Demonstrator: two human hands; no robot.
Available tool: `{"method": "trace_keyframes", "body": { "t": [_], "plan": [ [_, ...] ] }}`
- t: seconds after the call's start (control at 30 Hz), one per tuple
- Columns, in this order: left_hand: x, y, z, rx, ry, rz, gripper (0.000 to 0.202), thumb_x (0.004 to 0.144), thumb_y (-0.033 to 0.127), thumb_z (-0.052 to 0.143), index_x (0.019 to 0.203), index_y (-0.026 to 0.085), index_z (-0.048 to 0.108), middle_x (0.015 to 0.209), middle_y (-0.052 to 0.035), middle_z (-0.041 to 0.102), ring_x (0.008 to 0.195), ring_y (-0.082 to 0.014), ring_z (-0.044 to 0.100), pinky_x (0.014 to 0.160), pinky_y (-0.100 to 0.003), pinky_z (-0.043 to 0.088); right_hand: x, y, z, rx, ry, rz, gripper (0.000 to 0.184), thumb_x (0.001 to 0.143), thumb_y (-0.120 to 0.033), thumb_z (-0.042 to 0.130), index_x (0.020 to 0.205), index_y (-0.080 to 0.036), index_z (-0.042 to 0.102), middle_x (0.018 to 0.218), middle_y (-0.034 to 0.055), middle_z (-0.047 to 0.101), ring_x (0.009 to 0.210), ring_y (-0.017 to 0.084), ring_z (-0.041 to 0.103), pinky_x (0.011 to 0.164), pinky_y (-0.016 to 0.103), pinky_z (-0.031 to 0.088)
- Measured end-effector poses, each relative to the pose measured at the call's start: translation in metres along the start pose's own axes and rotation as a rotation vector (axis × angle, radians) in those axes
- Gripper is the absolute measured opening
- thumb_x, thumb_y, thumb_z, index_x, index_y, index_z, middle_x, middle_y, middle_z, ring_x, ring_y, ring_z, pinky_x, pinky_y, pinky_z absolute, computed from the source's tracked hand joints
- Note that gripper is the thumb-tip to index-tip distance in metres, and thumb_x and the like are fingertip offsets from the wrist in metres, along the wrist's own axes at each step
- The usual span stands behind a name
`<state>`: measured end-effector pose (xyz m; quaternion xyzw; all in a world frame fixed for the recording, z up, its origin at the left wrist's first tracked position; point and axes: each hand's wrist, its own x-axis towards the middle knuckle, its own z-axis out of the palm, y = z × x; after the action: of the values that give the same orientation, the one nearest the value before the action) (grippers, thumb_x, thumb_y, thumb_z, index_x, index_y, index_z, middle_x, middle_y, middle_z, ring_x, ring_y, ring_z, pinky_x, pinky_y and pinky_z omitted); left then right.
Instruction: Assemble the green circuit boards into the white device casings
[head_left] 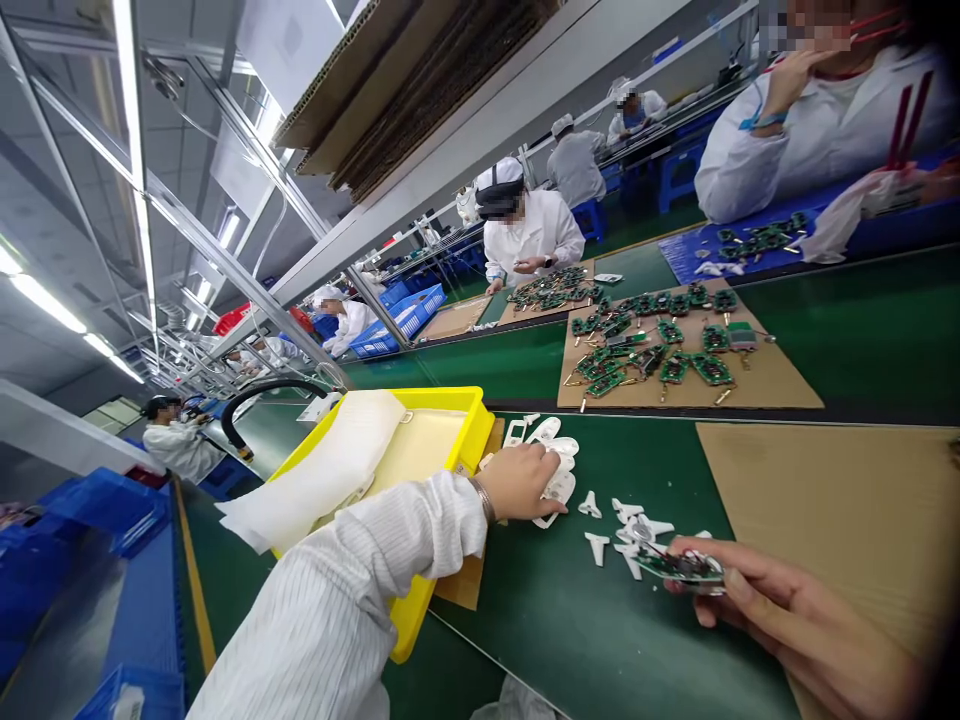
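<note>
My left hand (521,482) reaches out in a white striped sleeve and rests, fingers curled, on a pile of white plastic shells (559,470) lying on the green mat beside a yellow tray (474,425). My right hand (780,600) is at the lower right, pinching a small green circuit board (686,568) set in a white shell. Small white plastic pieces (619,530) lie scattered on the mat between the two hands.
A white foam sheet (322,470) drapes over the yellow tray. Cardboard sheets (832,490) lie on the mat; one (780,385) carries several green circuit boards (652,345). Other workers in white coats sit across the conveyor. Blue bins (105,510) stand at left.
</note>
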<state>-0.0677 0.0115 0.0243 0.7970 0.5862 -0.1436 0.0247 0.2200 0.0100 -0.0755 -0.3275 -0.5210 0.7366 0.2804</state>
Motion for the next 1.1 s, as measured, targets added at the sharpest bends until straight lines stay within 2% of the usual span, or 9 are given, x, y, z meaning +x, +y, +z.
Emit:
{"method": "trace_keyframes", "body": {
  "t": [0.1,0.33,0.47,0.57,0.67,0.8,0.9,1.0,1.1],
  "plan": [
    [0.002,0.002,0.002,-0.027,-0.076,0.034,0.044,0.086,0.048,0.058,0.112,0.013,0.056,0.102,-0.0145,0.065,0.094,-0.0277,0.064,0.081,-0.038,0.053,-0.001,-0.003,0.003,0.003,0.025,-0.008,0.057,0.078,-0.066,0.062,0.109,-0.020,0.074,0.093,0.0121,0.071,0.072,0.023,0.063,0.073,0.035,0.054],
    [0.006,0.001,0.007,-0.114,-0.083,-0.004,0.018,0.090,0.022,0.050,0.105,0.012,0.056,0.110,-0.0164,0.064,0.103,-0.0266,0.063,0.087,-0.036,0.051,-0.003,-0.001,0.000,0.001,0.008,0.022,0.057,0.078,-0.065,0.062,0.113,-0.021,0.071,0.096,0.0111,0.071,0.077,0.023,0.064,0.074,0.032,0.053],
    [-0.004,-0.007,-0.023,-0.241,-0.002,-0.115,0.018,0.093,0.022,0.044,0.107,0.013,0.053,0.108,-0.0161,0.065,0.095,-0.0254,0.065,0.081,-0.036,0.052,-0.005,-0.012,0.003,-0.032,0.037,0.004,0.061,0.078,-0.068,0.061,0.112,-0.019,0.071,0.089,0.0118,0.071,0.075,0.023,0.063,0.074,0.034,0.053],
    [-0.039,-0.005,-0.061,-0.392,0.076,-0.179,0.023,0.098,0.025,0.033,0.113,0.013,0.046,0.096,-0.0106,0.068,0.082,-0.0174,0.065,0.072,-0.028,0.052,-0.007,-0.026,0.005,-0.061,0.057,-0.015,0.064,0.079,-0.068,0.060,0.114,-0.016,0.071,0.084,0.0122,0.071,0.077,0.025,0.063,0.076,0.037,0.054],
    [-0.088,0.016,-0.082,-0.952,0.182,-0.234,0.032,0.098,0.037,0.039,0.121,0.016,0.041,0.089,-0.0051,0.065,0.055,-0.0081,0.052,0.052,-0.020,0.044,-0.010,-0.039,0.004,-0.067,0.118,-0.054,0.062,0.079,-0.067,0.061,0.115,-0.019,0.071,0.087,0.0112,0.071,0.077,0.025,0.065,0.078,0.038,0.056],
    [-0.118,0.066,-0.060,-1.515,0.237,-0.294,0.034,0.092,0.044,0.053,0.112,0.017,0.049,0.088,-0.0043,0.063,0.047,-0.0027,0.044,0.041,-0.015,0.031,-0.017,-0.059,0.010,-0.170,0.186,-0.258,0.047,0.079,-0.063,0.064,0.104,-0.025,0.076,0.106,0.0111,0.071,0.085,0.026,0.069,0.078,0.037,0.059],
    [-0.095,0.098,-0.030,-1.682,0.243,-0.294,0.031,0.090,0.040,0.056,0.109,0.015,0.052,0.079,-0.0016,0.061,0.042,-0.0016,0.042,0.038,-0.014,0.027,-0.022,-0.073,0.019,-0.300,0.077,-0.492,0.035,0.088,-0.054,0.059,0.101,-0.027,0.076,0.126,0.0105,0.063,0.119,0.029,0.059,0.092,0.036,0.056],
    [-0.057,0.112,-0.013,-1.716,0.224,-0.246,0.033,0.081,0.030,0.066,0.106,0.016,0.050,0.069,0.0035,0.057,0.038,-0.0016,0.041,0.037,-0.014,0.029,-0.019,-0.080,0.021,-0.487,0.034,-0.547,0.030,0.092,-0.045,0.057,0.111,-0.027,0.072,0.132,0.0110,0.059,0.120,0.027,0.058,0.096,0.039,0.054],
    [-0.022,0.114,-0.010,-1.785,0.303,-0.205,0.040,0.077,0.027,0.069,0.108,0.019,0.045,0.070,0.0055,0.058,0.036,-0.0028,0.045,0.035,-0.014,0.031,-0.007,-0.079,0.013,-0.507,0.145,-0.521,0.030,0.093,-0.043,0.056,0.108,-0.023,0.072,0.123,0.0120,0.064,0.113,0.026,0.062,0.094,0.040,0.055]
  ]
}}
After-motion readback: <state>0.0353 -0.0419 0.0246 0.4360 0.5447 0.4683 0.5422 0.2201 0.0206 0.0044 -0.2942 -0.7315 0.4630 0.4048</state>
